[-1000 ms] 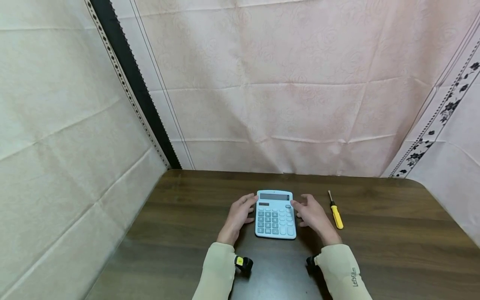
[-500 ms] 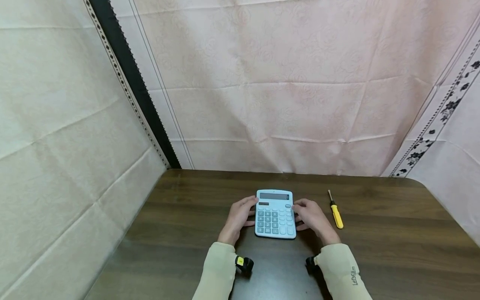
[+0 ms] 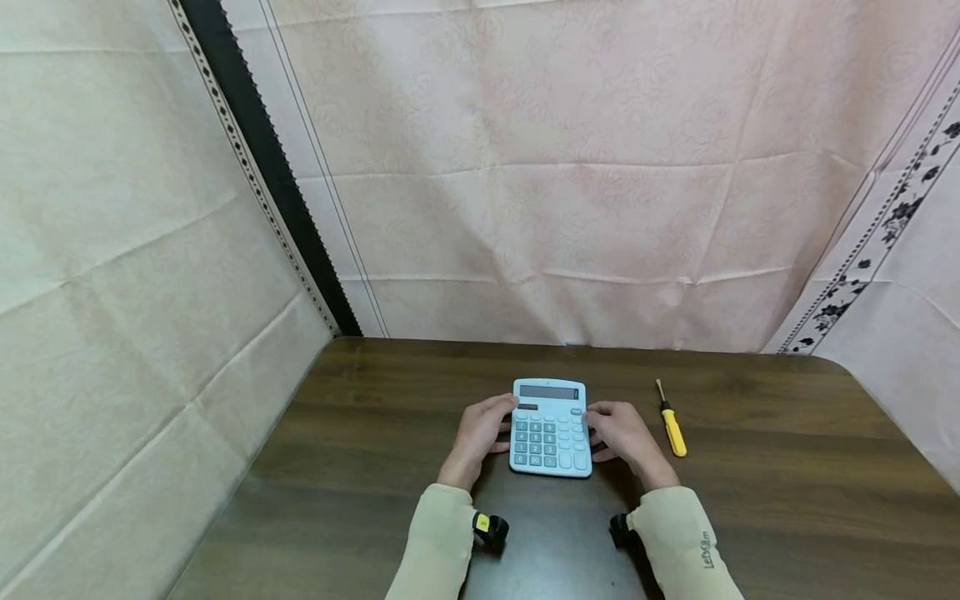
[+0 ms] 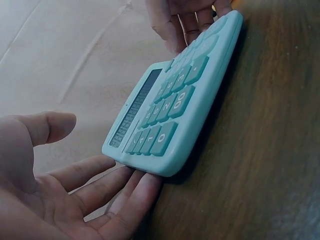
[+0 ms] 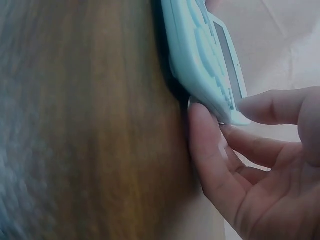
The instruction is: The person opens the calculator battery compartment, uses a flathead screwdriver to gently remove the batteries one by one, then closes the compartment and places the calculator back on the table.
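A light blue calculator (image 3: 551, 440) lies face up on the brown table between my two hands. Its display is at the far end and its keys face me. At its left side, my left hand (image 3: 477, 429) touches the edge with extended fingertips. In the left wrist view, the left thumb (image 4: 57, 127) stands raised, apart from the calculator. My right hand (image 3: 621, 433) holds the opposite edge. The right wrist view shows the right thumb (image 5: 270, 106) on the calculator's upper face, with fingers against its side and lower edge. The calculator's underside is hidden.
A screwdriver (image 3: 673, 431) with a yellow handle lies to the right of my right hand, tip pointing away. The wooden table (image 3: 360, 433) ends at a far edge. Behind it and to the left hang pale cloths (image 3: 585, 208).
My right hand has drawn slightly nearer, and its raised fingers have come down to the calculator's right edge. My left hand has shifted down slightly. The calculator and screwdriver stay in place.
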The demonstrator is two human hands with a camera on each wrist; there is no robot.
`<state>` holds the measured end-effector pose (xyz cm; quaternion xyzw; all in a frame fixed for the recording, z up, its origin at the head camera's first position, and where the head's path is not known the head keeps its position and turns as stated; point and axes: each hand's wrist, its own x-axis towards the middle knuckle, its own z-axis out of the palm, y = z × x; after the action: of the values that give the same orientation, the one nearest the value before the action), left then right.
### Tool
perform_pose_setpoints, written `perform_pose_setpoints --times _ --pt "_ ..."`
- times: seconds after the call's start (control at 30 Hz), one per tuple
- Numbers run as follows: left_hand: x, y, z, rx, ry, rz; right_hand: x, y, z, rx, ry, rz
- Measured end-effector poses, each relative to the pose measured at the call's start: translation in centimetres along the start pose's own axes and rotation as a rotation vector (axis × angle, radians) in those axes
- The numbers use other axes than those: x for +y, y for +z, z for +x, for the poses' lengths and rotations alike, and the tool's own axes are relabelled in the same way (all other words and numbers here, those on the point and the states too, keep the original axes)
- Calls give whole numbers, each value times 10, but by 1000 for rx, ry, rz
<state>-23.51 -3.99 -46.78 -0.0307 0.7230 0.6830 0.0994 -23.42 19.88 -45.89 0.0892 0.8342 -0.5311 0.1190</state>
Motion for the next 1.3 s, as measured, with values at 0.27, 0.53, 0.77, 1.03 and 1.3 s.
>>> perform_pose_setpoints --times 0.27,0.53,0.77,1.03,1.3 --pt "2 3 0 31 -11 9 2 0 1 0 -8 2" --pt "-1 3 3 42 21 7 0 0 1 5 -8 6" --pt "-2 4 6 67 16 13 -1 -1 0 -2 -20 13" --pt "-3 4 6 74 18 2 -3 -3 -2 -7 -45 20" --pt "-2 5 7 82 4 4 -5 -5 -2 -10 -64 -2"
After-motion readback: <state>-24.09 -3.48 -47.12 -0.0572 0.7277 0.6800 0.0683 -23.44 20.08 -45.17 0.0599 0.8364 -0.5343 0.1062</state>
